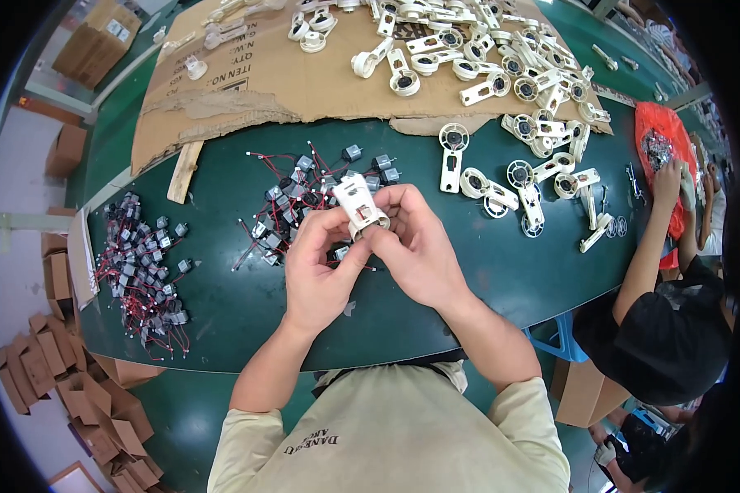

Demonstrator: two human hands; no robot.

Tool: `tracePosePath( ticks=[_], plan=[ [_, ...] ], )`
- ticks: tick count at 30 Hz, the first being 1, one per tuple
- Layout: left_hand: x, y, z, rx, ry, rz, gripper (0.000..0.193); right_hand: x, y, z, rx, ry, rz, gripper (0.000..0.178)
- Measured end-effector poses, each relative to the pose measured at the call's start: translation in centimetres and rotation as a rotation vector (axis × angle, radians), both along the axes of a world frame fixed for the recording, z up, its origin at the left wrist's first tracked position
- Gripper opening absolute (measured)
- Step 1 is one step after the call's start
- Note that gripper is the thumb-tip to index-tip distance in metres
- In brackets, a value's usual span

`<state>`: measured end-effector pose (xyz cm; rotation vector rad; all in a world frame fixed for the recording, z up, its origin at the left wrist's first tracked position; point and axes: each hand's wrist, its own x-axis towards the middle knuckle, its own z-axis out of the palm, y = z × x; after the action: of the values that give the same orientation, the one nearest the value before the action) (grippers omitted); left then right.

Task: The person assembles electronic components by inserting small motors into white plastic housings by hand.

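Observation:
A cream-white plastic housing (pixel 353 197) with cut-out openings is held up between my two hands, over the middle of the green table. My left hand (pixel 316 267) grips its left side with thumb and fingers. My right hand (pixel 415 251) pinches its right side and lower end, both thumbs meeting near the bottom rim. What sits inside the housing is hidden. Just beyond and partly beneath my hands lies a loose pile of small grey motors (pixel 279 201) with red and black wires.
Another heap of wired motors (pixel 144 263) lies on the left, near a wooden strip (pixel 185 172). Cardboard (pixel 222 94) covers the far table, bearing many cream plastic parts (pixel 543 82). More fan-like parts (pixel 522 177) lie at right. A co-worker (pixel 658 329) reaches into a red bag (pixel 654 131).

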<state>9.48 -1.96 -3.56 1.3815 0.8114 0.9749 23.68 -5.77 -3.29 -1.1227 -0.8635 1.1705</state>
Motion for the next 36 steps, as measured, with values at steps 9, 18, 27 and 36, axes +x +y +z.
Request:
tracePosePath(
  ticks=[9,18,27,36],
  plan=[
    [-0.7,0.5,0.3,-0.066,-0.054,-0.06,0.034,0.6,0.1,1.1,-0.084,0.188,0.111,0.028],
    [-1.3,0.5,0.1,0.089,-0.018,-0.026,0.027,-0.7,-0.2,0.0,0.038,0.101,0.108,0.022],
    [-1.3,0.9,1.1,-0.086,0.004,-0.058,0.026,-1.0,0.2,-0.5,-0.013,0.113,0.101,0.02],
    [-1.4,1.3,1.1,-0.262,-0.198,-0.091,0.032,1.4,0.1,1.1,0.021,0.158,0.192,0.028]
  ],
)
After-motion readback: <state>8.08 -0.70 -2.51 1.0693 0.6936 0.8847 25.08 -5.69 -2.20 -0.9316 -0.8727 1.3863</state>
